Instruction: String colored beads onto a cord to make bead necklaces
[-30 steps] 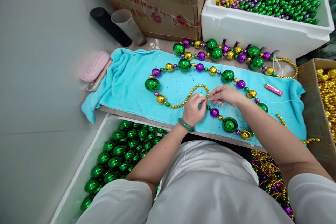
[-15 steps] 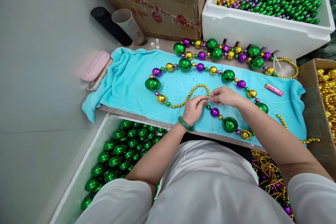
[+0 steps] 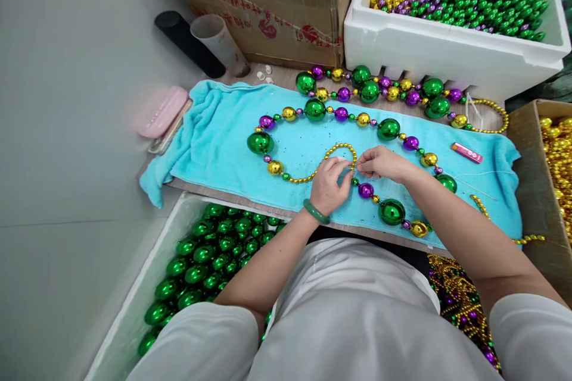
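A bead necklace [image 3: 315, 110] of green, purple and gold balls forms a loop on the blue towel [image 3: 214, 131]. Its thin run of small gold beads [image 3: 342, 146] curves up to my fingers. My left hand [image 3: 330, 184], a green bangle at its wrist, has index finger and thumb parted beside that run, fingertips close to the join. Pinched together, the fingers of my right hand [image 3: 375, 164] grip the necklace's string where the gold beads meet a small green bead [image 3: 354, 181]. The exact grip is partly hidden.
A finished-looking necklace [image 3: 369, 91] lies behind the towel, before a white foam box [image 3: 447, 41] of beads. A pink stick-like item [image 3: 467, 152] and loose thread lie to the right. Cardboard boxes [image 3: 286, 12] stand behind; a foam box of green balls [image 3: 196, 274] is at lower left.
My left thumb and index finger have parted from their pinch at the join, and the hand has opened a little. My right hand stays nearly in place.
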Demonstrator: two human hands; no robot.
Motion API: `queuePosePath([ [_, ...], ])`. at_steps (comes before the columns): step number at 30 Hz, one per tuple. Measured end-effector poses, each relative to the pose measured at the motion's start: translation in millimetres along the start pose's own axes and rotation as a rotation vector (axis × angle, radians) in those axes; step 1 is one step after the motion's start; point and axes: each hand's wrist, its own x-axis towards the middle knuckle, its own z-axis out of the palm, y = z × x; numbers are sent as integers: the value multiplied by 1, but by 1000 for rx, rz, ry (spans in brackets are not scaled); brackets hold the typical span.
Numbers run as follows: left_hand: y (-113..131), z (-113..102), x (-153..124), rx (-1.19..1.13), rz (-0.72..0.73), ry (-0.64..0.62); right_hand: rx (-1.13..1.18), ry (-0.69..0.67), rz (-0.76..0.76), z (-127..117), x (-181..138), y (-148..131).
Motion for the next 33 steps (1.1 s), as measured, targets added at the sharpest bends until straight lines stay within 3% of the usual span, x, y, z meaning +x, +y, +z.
queuePosePath([
  [6,-2,3,6,-193,-175,-29,138,-14,-16,0,1,2],
  [11,-4,3,5,-202,-228,-59,180,69,6,5,3,5],
  [21,-1,3,2,-170,-161,3,-348,178,-149,12,-5,7],
  [27,-2,4,1,-143,-150,-5,-518,89,-253,11,-8,4],
  [33,-4,6,-1,-107,-141,-29,-560,-17,-243,6,-7,1],
])
